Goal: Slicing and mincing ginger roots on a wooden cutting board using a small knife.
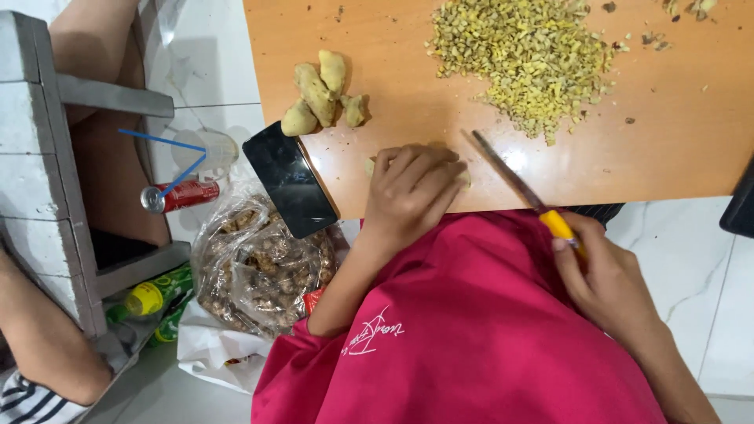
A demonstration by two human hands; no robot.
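On the orange cutting board (667, 149), near its 6 o'clock edge, a small piece of ginger (463, 177) is pressed down by the left hand (410, 188), with the fingers curled tight over it. A knife (514, 179) with a yellow handle is gripped by the right hand (605, 275), fingers closed around it. The blade is laid just beside the left fingertips, so a finger could be cut if the ginger slips. At 12 o'clock a pile of chopped ginger (526, 55) is seen. At 9 o'clock whole ginger roots (318, 94) are kept. A phone (289, 180) could be knocked off the edge. At 8 o'clock a clear plastic bag (255, 267) is filled with more ginger.
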